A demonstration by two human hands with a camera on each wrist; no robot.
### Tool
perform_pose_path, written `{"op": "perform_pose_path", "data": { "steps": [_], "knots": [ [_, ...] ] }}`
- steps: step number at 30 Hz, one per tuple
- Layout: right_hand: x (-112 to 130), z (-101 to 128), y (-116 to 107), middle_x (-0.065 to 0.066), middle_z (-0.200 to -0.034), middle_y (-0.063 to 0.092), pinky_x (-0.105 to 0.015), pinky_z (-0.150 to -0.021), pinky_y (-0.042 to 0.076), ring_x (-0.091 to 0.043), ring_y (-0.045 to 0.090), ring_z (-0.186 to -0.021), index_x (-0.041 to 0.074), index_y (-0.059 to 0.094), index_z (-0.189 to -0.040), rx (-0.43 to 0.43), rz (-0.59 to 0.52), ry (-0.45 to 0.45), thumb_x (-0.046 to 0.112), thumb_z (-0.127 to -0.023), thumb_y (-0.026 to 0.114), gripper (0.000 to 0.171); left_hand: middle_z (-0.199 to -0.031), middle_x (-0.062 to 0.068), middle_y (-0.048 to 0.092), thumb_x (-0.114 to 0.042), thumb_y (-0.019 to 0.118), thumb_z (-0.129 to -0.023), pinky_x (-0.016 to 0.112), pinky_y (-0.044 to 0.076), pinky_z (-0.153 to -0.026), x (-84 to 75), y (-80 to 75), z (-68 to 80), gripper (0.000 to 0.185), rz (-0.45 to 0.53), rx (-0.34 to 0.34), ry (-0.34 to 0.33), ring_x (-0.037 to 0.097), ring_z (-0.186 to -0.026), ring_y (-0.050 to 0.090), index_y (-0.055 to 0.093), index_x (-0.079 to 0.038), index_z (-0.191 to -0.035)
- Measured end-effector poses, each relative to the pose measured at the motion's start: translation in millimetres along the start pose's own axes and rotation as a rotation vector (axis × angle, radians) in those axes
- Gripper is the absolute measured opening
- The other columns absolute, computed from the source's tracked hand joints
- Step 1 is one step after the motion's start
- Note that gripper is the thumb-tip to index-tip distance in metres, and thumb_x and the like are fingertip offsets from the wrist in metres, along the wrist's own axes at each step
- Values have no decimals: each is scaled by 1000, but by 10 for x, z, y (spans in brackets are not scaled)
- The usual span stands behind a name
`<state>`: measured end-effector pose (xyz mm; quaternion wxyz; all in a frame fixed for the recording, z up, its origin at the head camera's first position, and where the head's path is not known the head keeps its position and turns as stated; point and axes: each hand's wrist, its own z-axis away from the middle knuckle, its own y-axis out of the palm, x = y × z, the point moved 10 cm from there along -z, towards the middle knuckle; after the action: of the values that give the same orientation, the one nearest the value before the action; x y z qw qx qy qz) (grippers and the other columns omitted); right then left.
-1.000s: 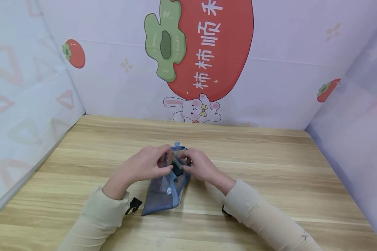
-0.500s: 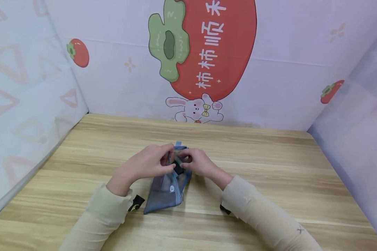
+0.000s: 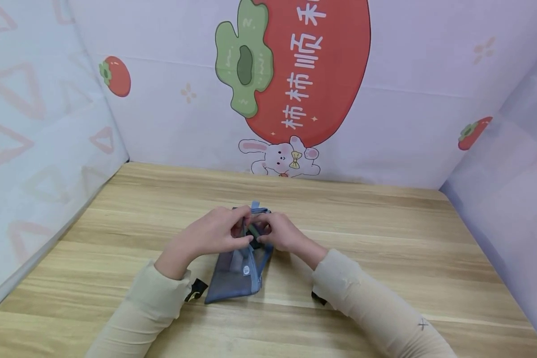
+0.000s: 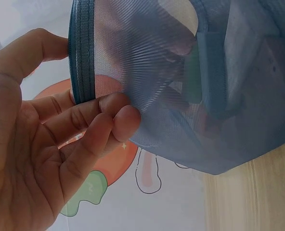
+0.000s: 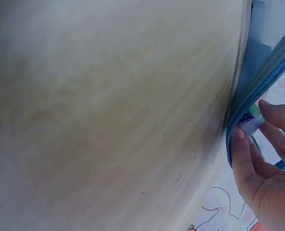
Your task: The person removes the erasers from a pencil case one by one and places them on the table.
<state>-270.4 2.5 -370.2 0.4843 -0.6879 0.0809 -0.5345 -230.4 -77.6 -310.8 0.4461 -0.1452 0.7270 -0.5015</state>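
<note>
Blue mesh pouch [image 3: 239, 271] sits mid-counter [image 3: 385, 238], near end flat on the wood, far end lifted between both hands. Left hand [image 3: 215, 233] pinches the pouch's zipper-side edge: in the left wrist view the fingertips [image 4: 125, 115] press the mesh right beside the blue zipper tape [image 4: 82, 53], thumb on the far side. Right hand [image 3: 279, 232] is curled at the same end; the right wrist view shows its fingers [image 5: 241, 154] pinching a small white tag [image 5: 250, 120] on the zipper line, looks like the pull or a label there, too blurred to say which. Dark and green items [image 3: 252, 233] show through the mesh between the hands; can't identify them. My read: step in hand is working the zipper at the lifted end, one hand bracing the fabric while the other has the tab. Can't tell from these frames whether the mouth is open or zipped. Next move likely needs the left-hand pinch to hold the tape taut so the slider runs along it without the soft mesh bunching. Around: printed backdrop [image 3: 295, 74] with persimmon and rabbit behind, side panels left and right, small black clips [image 3: 197, 290] by the cuffs. Nothing on the counter crowds the pouch; main obstruction is the hands covering the zipper end from the head view.
</note>
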Motion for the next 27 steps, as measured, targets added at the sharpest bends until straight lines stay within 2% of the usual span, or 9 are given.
{"op": "perform_pose_path", "data": {
  "steps": [6, 14, 21, 27],
  "knots": [
    [18, -10, 37, -7, -107, 67, -25, -74, 49, -18, 56, -87, 13, 67, -125, 11, -28, 28, 0, -86, 72, 41, -67, -9, 53, -26, 70, -88, 21, 41, -56, 26, -1, 12, 22, -7, 20, 21, 4, -57, 47, 55, -13, -96],
    [69, -11, 82, -9, -104, 68, -23, -69, 47, -20, 59, -88, 11, 67, -123, 22, -49, 41, 0, -86, 71, 39, -66, -9, 52, -28, 71, -87, 21, 40, -55, 53, -10, 36, 26, -18, 30, 37, 4, -57, 46, 56, -10, -99],
    [101, 22, 60, -8, -109, 67, -24, -72, 47, -22, 57, -91, 12, 67, -124, 35, -69, 42, 1, -87, 71, 39, -67, -9, 52, -28, 71, -88, 21, 40, -55, 59, -14, 43, 26, -16, 27, 45, 4, -56, 45, 56, -10, -99],
    [94, 28, 55, -7, -105, 65, -24, -71, 46, -21, 55, -87, 14, 67, -124, 51, -77, 28, 1, -88, 70, 38, -66, -9, 52, -28, 71, -88, 21, 40, -55, 73, -17, 45, 26, -15, 32, 44, 4, -56, 45, 56, -10, -100]
  ]
}}
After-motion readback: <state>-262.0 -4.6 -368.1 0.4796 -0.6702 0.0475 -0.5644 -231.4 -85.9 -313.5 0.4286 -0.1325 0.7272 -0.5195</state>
